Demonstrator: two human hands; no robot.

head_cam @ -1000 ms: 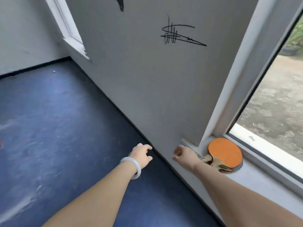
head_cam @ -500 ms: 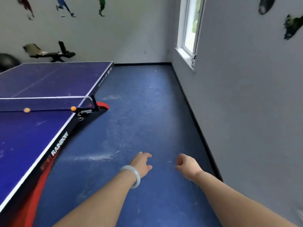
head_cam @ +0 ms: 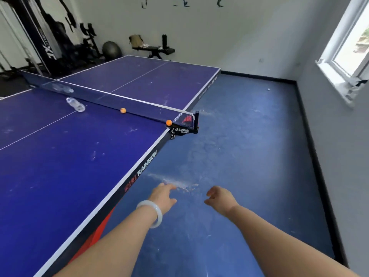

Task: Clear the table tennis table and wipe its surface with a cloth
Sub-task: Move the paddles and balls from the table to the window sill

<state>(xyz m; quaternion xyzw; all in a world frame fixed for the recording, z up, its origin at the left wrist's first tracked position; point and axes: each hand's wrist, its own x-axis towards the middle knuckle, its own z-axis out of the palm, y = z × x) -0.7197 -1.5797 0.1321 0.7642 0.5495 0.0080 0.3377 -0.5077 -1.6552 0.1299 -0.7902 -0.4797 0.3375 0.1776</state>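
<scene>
The blue table tennis table [head_cam: 60, 166] fills the left half of the view, its net [head_cam: 111, 98] running across it. Two orange balls lie against the net, one [head_cam: 123, 110] near the middle and one [head_cam: 169, 122] by the net post. A clear plastic bottle [head_cam: 75, 104] lies on its side near the net. My left hand [head_cam: 162, 197], with a white bangle on the wrist, hangs empty just beside the table's side edge with fingers relaxed. My right hand [head_cam: 219, 199] is over the floor, loosely curled and holding nothing. No cloth is in view.
Blue floor [head_cam: 239, 156] stretches between the table and the grey wall on the right. A small white ball [head_cam: 268, 89] lies on the floor at the far corner. A window sill [head_cam: 337, 82] juts from the right wall. Gym gear and a bench [head_cam: 153, 49] stand behind the table.
The view has swung left from the window sill with the orange paddle to the table. My right hand came away from the sill, empty. Both hands now hang by the table's edge.
</scene>
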